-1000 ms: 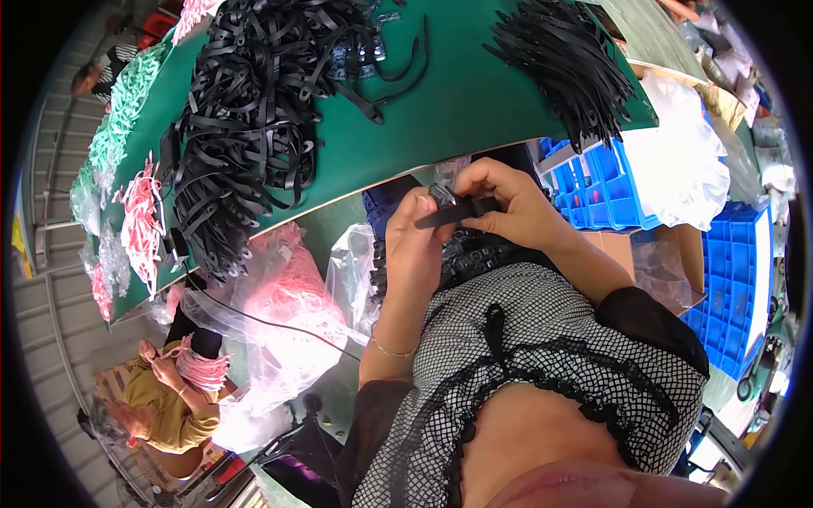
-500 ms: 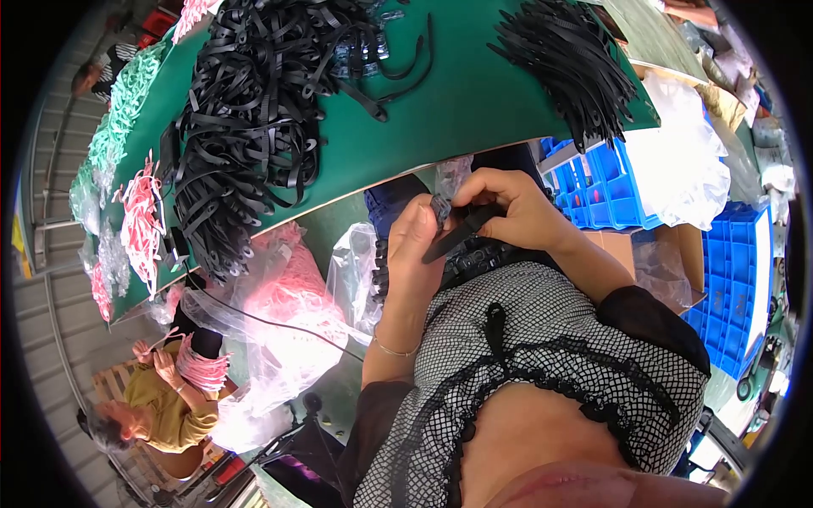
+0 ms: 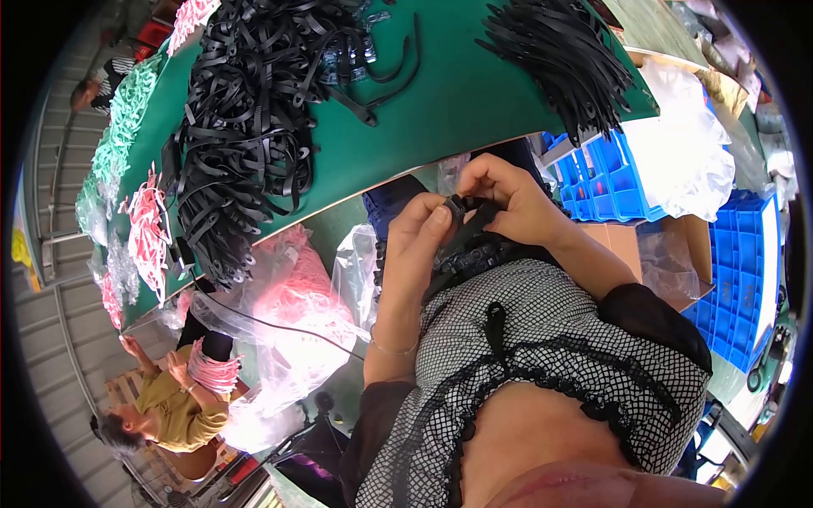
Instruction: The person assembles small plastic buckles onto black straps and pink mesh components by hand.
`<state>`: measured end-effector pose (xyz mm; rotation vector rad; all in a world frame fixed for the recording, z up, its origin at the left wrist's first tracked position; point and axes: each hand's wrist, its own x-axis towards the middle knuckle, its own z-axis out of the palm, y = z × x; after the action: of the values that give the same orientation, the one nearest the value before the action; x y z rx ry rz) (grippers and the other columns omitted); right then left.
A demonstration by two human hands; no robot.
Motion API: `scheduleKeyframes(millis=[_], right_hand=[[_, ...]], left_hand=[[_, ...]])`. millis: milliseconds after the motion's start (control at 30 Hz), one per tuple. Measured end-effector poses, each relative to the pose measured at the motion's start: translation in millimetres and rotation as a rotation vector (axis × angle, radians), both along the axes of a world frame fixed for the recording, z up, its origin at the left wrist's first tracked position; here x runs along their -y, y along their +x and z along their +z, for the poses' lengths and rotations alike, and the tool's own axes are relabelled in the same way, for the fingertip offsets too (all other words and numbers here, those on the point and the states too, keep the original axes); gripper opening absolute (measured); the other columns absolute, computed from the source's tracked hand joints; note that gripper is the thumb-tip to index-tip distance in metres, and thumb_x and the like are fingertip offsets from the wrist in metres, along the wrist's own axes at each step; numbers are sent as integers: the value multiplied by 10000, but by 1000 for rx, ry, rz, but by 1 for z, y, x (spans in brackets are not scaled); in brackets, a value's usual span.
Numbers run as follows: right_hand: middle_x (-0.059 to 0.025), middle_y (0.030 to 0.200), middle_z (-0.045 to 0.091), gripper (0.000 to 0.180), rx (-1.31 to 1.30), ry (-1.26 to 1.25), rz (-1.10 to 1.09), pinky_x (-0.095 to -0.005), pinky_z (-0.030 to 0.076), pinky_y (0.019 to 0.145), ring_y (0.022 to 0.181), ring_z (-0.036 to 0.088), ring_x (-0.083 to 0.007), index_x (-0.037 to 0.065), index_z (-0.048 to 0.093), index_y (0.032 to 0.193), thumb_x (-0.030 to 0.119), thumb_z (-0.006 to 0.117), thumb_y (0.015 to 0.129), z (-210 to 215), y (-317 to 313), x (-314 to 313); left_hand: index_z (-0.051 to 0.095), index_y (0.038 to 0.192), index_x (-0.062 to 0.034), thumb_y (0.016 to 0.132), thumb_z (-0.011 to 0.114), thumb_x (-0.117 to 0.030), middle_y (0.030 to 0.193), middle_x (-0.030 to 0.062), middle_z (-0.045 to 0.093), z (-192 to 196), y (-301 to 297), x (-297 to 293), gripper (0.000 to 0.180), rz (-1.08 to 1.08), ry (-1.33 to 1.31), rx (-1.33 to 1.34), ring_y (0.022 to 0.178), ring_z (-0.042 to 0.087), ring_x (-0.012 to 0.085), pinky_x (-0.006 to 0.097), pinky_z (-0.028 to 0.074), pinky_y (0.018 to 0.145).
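Note:
In front of my waist, my two hands nearly meet. My left hand (image 3: pixel 415 233) pinches a small dark buckle-like piece (image 3: pixel 456 207) between thumb and fingers. My right hand (image 3: pixel 518 199) is closed on a flat black strap (image 3: pixel 481 218), its fingertips right beside the piece. Whether the strap passes through the piece cannot be made out. Several small black pieces (image 3: pixel 474 256) lie in my lap below the hands. A large tangled pile of black straps (image 3: pixel 246 118) covers the table's left part, and a neater bundle of black straps (image 3: pixel 567 68) lies at its right end.
The green table (image 3: pixel 423 127) has its edge just beyond my hands. Pink straps in clear plastic (image 3: pixel 292 279) stand at the left, near a seated person (image 3: pixel 182 406) with pink straps. Blue crates (image 3: pixel 593 182) and a cardboard box (image 3: pixel 618 245) are at the right.
My hands have come closer together, and the strap end that lay across my left palm no longer shows there. The seated person at the left has stretched one hand out.

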<state>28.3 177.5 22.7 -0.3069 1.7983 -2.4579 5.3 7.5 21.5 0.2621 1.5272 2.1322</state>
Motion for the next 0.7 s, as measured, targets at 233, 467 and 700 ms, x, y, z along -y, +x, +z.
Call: scheduleKeyframes(millis=[233, 467, 700], right_hand=[[-57, 924, 459, 69, -464, 528, -321, -232, 395, 619, 699, 471, -110, 15, 509, 799, 15, 578, 794, -9, -4, 3], [-35, 984, 450, 196, 50, -413, 114, -219, 381, 623, 744, 450, -99, 33, 521, 818, 206, 488, 904, -12, -1, 5], [-8, 923, 494, 115, 86, -25, -21, -236, 401, 645, 752, 469, -101, 35, 532, 904, 124, 570, 843, -12, 0, 16]], left_hand=[[561, 859, 25, 815, 588, -64, 712, 9, 554, -1, -5, -2, 103, 38, -396, -401, 627, 469, 59, 202, 383, 554], [557, 919, 23, 820, 559, -40, 751, 40, 582, 7, -5, 6, 118, -33, -238, -393, 648, 530, 83, 210, 414, 567], [543, 990, -29, 864, 461, -48, 830, 29, 563, 6, -5, 14, 152, -44, 51, -4, 698, 502, 71, 189, 397, 596]])
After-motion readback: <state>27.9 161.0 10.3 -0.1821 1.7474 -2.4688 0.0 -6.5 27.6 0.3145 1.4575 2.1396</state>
